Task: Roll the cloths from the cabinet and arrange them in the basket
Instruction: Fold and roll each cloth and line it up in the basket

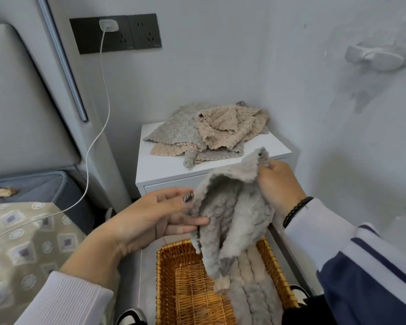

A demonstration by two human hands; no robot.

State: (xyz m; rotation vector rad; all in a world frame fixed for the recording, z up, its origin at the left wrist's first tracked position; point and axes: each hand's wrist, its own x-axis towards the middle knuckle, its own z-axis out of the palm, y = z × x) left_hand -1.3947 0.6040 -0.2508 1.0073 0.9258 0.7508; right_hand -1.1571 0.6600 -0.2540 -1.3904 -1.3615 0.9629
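Observation:
A grey fluffy cloth [230,214] hangs unrolled in the air above the wicker basket [167,277]. My right hand [279,184] grips its upper corner. My left hand [155,216] holds its left edge between thumb and fingers. Several rolled cloths [253,292], grey and beige, lie side by side along the basket's right half. A loose pile of grey and beige cloths [209,130] lies on top of the white cabinet [159,170] behind the basket.
The cabinet stands in a wall corner. A bed with a patterned cover [21,249] and padded headboard is at the left. A white charger cable [96,137] hangs from a wall socket [115,32] down onto the bed.

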